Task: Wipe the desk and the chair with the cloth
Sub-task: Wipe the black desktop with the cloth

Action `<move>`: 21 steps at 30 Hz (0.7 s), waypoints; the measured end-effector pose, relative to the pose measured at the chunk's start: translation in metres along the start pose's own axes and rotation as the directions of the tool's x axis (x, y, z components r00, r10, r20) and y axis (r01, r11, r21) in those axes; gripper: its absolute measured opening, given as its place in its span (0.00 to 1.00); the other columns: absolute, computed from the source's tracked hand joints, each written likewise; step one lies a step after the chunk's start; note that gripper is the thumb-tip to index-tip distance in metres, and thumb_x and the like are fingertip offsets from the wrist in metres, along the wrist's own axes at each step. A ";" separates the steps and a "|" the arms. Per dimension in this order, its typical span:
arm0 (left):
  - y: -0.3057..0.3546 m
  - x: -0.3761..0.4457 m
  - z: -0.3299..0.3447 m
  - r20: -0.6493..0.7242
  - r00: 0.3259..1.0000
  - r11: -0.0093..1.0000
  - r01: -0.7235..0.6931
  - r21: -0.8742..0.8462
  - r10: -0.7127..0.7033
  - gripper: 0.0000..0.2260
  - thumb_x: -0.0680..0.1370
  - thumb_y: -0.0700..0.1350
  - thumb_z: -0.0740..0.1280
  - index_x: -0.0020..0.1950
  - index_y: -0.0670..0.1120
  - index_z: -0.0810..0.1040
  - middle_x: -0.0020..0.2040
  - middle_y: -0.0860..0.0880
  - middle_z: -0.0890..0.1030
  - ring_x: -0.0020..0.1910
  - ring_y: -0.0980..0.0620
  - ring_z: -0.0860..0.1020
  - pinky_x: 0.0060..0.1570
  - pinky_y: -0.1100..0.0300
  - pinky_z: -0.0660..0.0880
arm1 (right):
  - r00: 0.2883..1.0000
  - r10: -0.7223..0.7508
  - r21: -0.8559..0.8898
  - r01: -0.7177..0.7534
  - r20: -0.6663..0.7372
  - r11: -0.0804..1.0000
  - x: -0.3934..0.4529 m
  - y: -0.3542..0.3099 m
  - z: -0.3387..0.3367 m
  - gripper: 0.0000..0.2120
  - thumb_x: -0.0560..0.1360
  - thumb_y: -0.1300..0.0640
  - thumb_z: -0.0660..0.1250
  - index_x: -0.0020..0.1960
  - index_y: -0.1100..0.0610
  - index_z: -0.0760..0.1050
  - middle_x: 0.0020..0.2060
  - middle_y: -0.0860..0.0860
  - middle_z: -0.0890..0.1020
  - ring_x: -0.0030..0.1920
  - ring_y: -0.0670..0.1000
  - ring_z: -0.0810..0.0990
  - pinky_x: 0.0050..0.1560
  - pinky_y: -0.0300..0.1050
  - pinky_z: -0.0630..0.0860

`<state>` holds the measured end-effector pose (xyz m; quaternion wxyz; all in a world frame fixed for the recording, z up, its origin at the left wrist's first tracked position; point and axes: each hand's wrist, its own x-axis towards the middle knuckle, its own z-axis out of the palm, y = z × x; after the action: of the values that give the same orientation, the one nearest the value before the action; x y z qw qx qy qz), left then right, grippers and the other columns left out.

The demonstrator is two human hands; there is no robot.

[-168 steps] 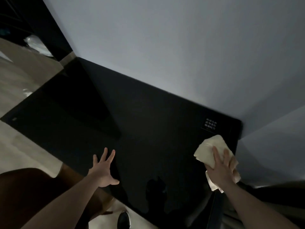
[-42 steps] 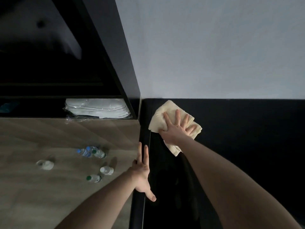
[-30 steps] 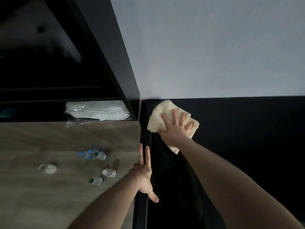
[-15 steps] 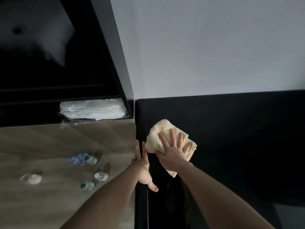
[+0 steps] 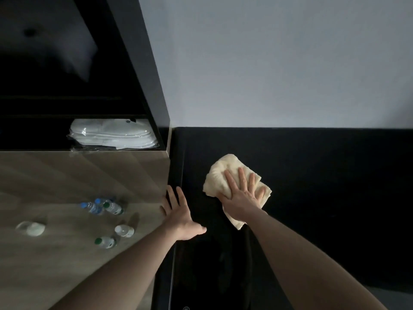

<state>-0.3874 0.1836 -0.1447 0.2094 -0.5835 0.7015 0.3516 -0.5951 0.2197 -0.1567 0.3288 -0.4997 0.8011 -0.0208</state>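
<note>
A glossy black desk [image 5: 312,186] fills the right half of the head view, running up to a pale wall. A crumpled cream cloth [image 5: 221,173] lies on it near its left end. My right hand [image 5: 242,196] presses flat on the cloth with the fingers spread. My left hand [image 5: 178,211] rests open on the desk's left edge, fingers apart, holding nothing. No chair is in view.
Left of the desk is a wooden counter [image 5: 67,253] carrying several small water bottles [image 5: 105,208] and an upturned glass [image 5: 31,228]. Behind it a dark shelf holds wrapped white slippers [image 5: 111,135]. A black panel [image 5: 143,74] rises beside the wall [image 5: 279,63].
My right hand has slid the cloth from the desk's far left corner toward me, then to the right. My left hand has stayed on the desk's left edge.
</note>
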 end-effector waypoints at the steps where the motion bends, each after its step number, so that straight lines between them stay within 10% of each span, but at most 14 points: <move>1: 0.005 -0.004 0.009 -0.054 0.998 0.998 -0.013 0.066 0.017 0.64 0.73 0.68 0.74 0.82 0.45 0.26 0.79 0.41 0.21 0.81 0.32 0.31 0.82 0.36 0.41 | 1.000 0.001 0.000 -0.001 -0.008 1.000 -0.003 0.012 -0.003 0.37 0.81 0.29 0.55 0.82 0.29 0.38 0.84 0.43 0.31 0.81 0.58 0.23 0.77 0.74 0.30; 6: 0.056 -0.032 0.068 -0.115 0.986 0.970 -0.096 0.224 0.124 0.64 0.69 0.83 0.57 0.83 0.41 0.29 0.80 0.40 0.23 0.80 0.32 0.28 0.79 0.29 0.38 | 0.999 0.024 -0.012 -0.025 -0.039 1.000 -0.023 0.089 -0.024 0.37 0.80 0.29 0.52 0.83 0.29 0.37 0.84 0.42 0.32 0.82 0.57 0.25 0.78 0.73 0.31; 12: 0.150 -0.064 0.126 -0.012 1.000 0.984 0.028 0.178 -0.026 0.81 0.49 0.89 0.59 0.76 0.40 0.19 0.73 0.38 0.15 0.74 0.33 0.19 0.76 0.26 0.33 | 0.997 0.054 -0.034 -0.055 -0.053 0.998 -0.043 0.206 -0.067 0.37 0.80 0.30 0.52 0.83 0.31 0.37 0.84 0.42 0.32 0.82 0.57 0.25 0.78 0.71 0.32; 21: 0.166 -0.063 0.134 0.033 0.997 0.980 0.068 0.189 -0.076 0.77 0.55 0.88 0.62 0.71 0.42 0.14 0.72 0.40 0.14 0.74 0.33 0.19 0.76 0.28 0.32 | 0.969 0.239 -0.032 -0.242 -0.061 0.970 -0.036 0.256 -0.094 0.36 0.82 0.32 0.49 0.82 0.32 0.32 0.83 0.47 0.28 0.81 0.64 0.24 0.76 0.78 0.35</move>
<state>-0.5492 0.3372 -0.1479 0.2901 -0.5789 0.7056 0.2878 -0.8376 0.3490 -0.1576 0.2964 -0.4045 0.8649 0.0207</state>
